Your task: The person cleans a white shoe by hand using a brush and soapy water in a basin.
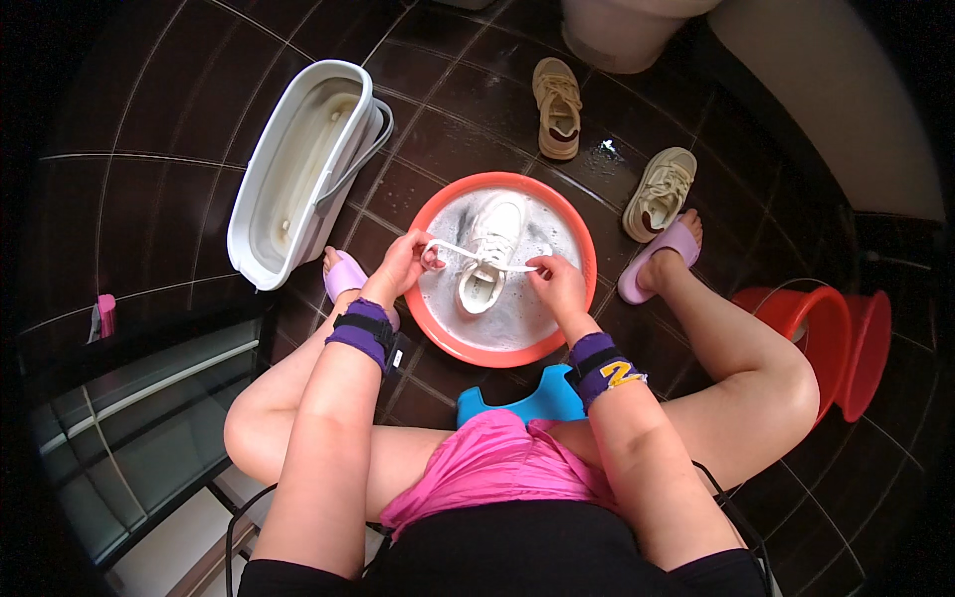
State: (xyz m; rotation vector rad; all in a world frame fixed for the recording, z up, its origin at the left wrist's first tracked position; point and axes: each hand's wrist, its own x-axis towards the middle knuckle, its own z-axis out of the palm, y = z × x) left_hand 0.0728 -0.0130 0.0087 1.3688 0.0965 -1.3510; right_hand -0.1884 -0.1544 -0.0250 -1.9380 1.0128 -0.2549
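Observation:
A white lace-up sneaker sits in a round orange basin of soapy, foamy water, its toe pointing away from me. Its white shoelace is drawn out to both sides above the shoe's opening. At the basin's left rim, my left hand is closed on one end of the lace, which loops over the fingers. On the other side my right hand pinches the opposite end between thumb and fingers. The tips of the lace are hard to make out inside the hands.
Two cream sneakers stand on the wet dark tiles beyond the basin. A long white bucket with a grey handle is at the left. Red buckets stand at the right. A blue stool shows beneath me.

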